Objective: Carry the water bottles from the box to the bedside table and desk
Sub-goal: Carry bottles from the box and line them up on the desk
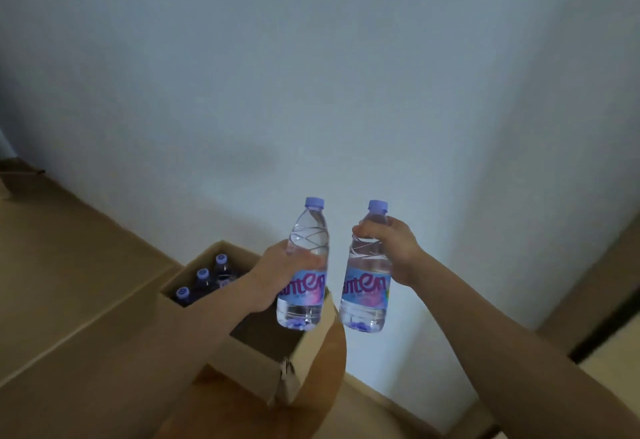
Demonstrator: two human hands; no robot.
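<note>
I hold two clear water bottles with lilac caps and blue-pink labels, both upright in the air above the box. My left hand [282,270] grips the left bottle [306,241] around its middle. My right hand [393,251] grips the right bottle [366,303] at its shoulder, just under the cap. Below them an open cardboard box [254,360] rests on a round wooden stool [311,393]. Three more bottles [202,277] with lilac caps stand in the box's far left side; my left forearm covers part of the box.
A white wall [311,92] fills the view ahead. Pale wooden floor [69,265] runs along the left and lower right. A dark strip with a beige panel [602,320] stands at the right edge.
</note>
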